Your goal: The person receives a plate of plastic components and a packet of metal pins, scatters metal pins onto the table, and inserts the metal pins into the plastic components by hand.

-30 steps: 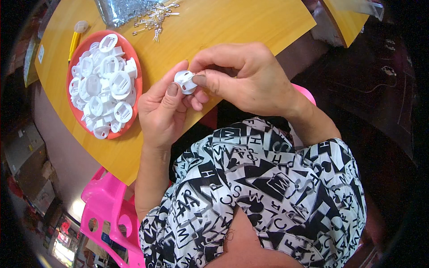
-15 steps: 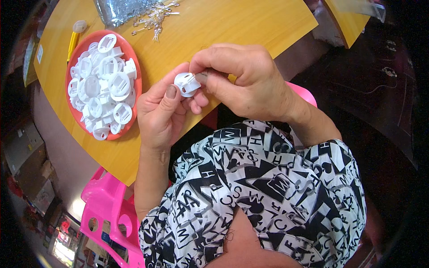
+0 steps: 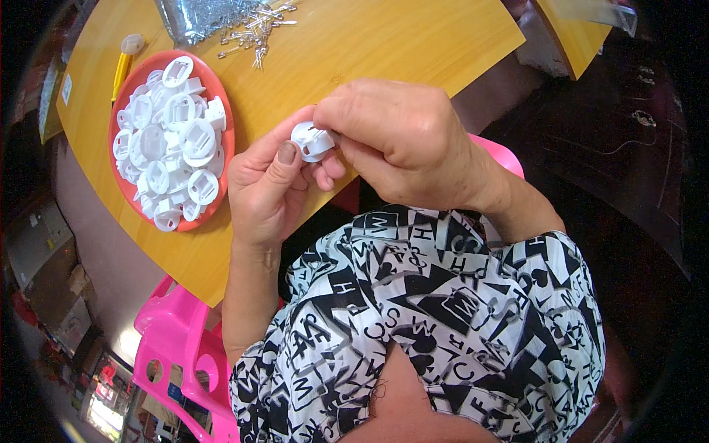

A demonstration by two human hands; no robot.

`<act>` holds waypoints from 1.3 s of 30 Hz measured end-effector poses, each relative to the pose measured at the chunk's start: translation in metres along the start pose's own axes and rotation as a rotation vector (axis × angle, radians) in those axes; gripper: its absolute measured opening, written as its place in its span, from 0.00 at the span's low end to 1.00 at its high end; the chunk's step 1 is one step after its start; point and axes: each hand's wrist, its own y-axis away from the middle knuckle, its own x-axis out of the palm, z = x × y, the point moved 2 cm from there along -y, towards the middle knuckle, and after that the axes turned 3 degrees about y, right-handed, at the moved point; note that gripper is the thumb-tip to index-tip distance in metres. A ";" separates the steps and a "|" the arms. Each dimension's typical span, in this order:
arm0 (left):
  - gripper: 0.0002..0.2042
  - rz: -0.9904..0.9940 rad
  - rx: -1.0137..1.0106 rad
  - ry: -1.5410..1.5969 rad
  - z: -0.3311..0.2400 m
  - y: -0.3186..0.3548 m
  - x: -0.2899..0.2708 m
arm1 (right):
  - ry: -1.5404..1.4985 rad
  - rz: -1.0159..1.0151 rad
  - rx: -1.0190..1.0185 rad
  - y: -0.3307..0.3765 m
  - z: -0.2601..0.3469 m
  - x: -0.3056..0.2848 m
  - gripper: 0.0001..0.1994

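White plastic cap (image 3: 312, 140) (both hands), yellow wooden table (image 3: 384, 44), dim room

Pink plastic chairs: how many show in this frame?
2. One pink chair stands at lower left beside the wooden table; the other pink chair shows only as an edge behind the right hand, mostly hidden.
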 end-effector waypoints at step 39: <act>0.18 -0.076 0.268 -0.016 0.004 -0.003 -0.002 | -0.220 -0.054 0.141 0.002 0.003 0.002 0.11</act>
